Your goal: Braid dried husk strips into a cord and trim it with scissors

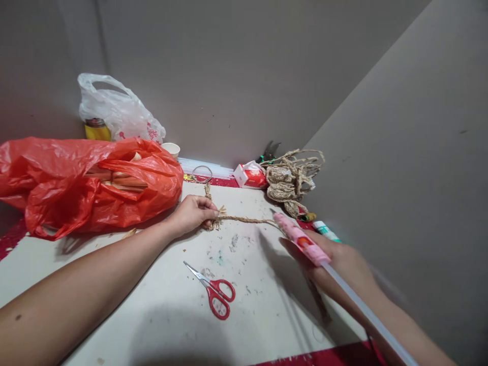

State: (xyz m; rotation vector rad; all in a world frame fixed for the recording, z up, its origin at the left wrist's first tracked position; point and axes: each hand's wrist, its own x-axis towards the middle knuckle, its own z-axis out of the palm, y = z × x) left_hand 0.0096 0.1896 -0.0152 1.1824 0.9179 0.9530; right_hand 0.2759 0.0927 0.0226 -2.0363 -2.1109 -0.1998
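Observation:
My left hand (197,212) pinches a frayed piece of braided straw rope (247,219) near the far middle of the white board. From it the rope runs right toward my other hand, and a short braided bit rises behind the fingers. My right hand (331,251) is wrapped round a pink hot glue gun (301,239), its nozzle pointing left above the rope's right part. A long clear glue stick (369,310) sticks out of the gun's back. Red-handled scissors (215,292) lie on the board nearer me, blades slightly apart.
A red plastic bag (76,183) with wooden-looking strips fills the left. Behind stand a white plastic bag (114,107), a paper cup (171,149), glue sticks (219,169) and a tissue pack (251,175). Coiled straw rope (282,180) and pruning shears (270,151) lie far right, by the walls.

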